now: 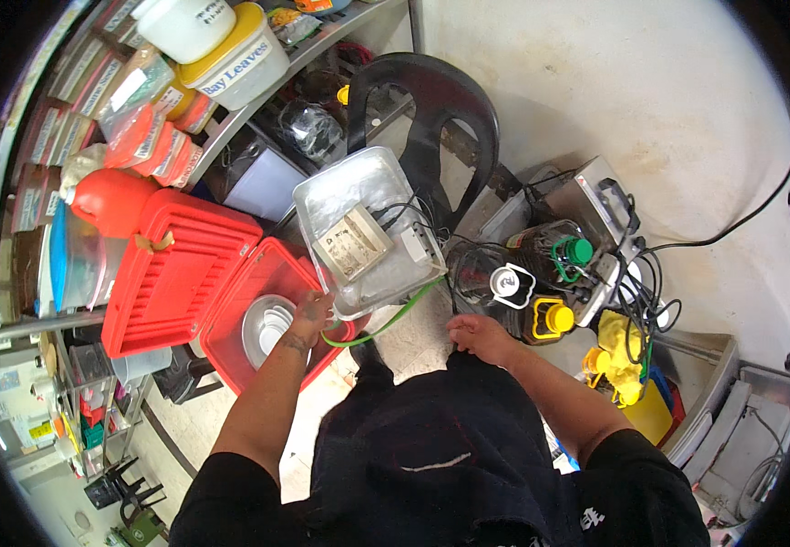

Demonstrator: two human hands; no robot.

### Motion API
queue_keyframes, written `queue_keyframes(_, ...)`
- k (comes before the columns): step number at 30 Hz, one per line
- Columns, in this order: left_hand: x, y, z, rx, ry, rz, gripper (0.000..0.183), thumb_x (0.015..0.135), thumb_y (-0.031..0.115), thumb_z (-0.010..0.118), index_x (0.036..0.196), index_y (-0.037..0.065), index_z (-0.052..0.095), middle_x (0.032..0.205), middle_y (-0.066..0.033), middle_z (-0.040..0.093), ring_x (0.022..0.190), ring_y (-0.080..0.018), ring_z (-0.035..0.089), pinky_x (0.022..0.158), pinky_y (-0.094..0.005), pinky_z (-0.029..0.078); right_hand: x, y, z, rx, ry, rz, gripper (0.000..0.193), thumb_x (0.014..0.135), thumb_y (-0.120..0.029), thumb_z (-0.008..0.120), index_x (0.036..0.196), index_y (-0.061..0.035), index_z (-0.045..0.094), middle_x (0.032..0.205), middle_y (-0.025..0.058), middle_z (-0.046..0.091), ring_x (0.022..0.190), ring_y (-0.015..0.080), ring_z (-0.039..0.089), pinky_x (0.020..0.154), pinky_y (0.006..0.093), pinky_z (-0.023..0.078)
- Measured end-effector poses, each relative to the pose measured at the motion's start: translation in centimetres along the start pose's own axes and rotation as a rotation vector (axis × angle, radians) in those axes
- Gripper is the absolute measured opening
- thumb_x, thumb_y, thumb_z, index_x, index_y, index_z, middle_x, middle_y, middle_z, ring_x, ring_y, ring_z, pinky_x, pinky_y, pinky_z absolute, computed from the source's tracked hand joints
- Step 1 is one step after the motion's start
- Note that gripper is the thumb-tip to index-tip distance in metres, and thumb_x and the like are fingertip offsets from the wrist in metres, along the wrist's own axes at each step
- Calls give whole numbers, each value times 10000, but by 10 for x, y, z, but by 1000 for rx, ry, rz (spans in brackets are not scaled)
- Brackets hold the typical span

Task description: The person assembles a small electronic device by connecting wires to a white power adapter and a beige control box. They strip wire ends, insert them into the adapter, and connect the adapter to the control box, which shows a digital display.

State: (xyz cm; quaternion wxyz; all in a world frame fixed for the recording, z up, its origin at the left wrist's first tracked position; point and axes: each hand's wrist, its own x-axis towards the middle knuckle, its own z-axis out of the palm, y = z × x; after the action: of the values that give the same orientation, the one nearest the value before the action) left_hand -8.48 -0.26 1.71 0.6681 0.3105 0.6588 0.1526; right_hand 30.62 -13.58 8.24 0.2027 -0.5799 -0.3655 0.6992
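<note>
My left hand (314, 313) is closed at the near left corner of a shallow metal tray (349, 178), its fingers curled on the rim. The tray sits tilted beside an open red cooler box (272, 264). In it lie a beige box-shaped device (353, 243) and a white plug block (416, 244) with black leads. My right hand (484, 337) is closed in a pinch, right of the tray's near corner, where a thin black cable (451, 283) runs down to the fingertips. A green strap (390, 319) curves under the tray between both hands.
Inside the cooler are white bowls (276, 321); its red lid (172, 283) stands raised at left. A black plastic chair (422, 100) is behind the tray. Large bottles (550, 317) and tangled cables (641, 319) crowd the right. Shelves with tubs (240, 68) fill the far left.
</note>
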Motion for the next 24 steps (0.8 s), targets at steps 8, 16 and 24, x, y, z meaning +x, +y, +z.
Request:
queue_keyframes(8, 112, -14, 12, -237, 101, -164, 517, 936, 368, 626, 1375, 129, 493, 1411, -83, 539, 1270, -244, 499, 1013, -477, 425, 186, 23, 61, 283, 30, -2, 434, 972, -317, 630, 1280, -26, 538, 1040, 61, 625, 924, 179, 610, 812, 323, 515)
queue_keyframes(16, 147, -34, 30, -291, 120, 22, 328, 933, 246, 657, 1232, 150, 565, 1149, -44, 673, 1026, -211, 619, 848, -439, 477, 283, -7, 114, 726, 276, 202, 602, 909, -520, 686, 1272, -76, 504, 1170, 79, 554, 958, 221, 541, 898, 389, 485)
queue_keyframes(24, 104, -18, 31, -402, 23, 121, 531, 891, 114, 683, 1394, 55, 522, 1172, -91, 644, 1028, -192, 597, 848, -337, 487, 307, 13, 121, 779, 327, 157, 501, 893, -478, 710, 1232, -131, 584, 1096, 25, 615, 971, 212, 571, 911, 406, 487)
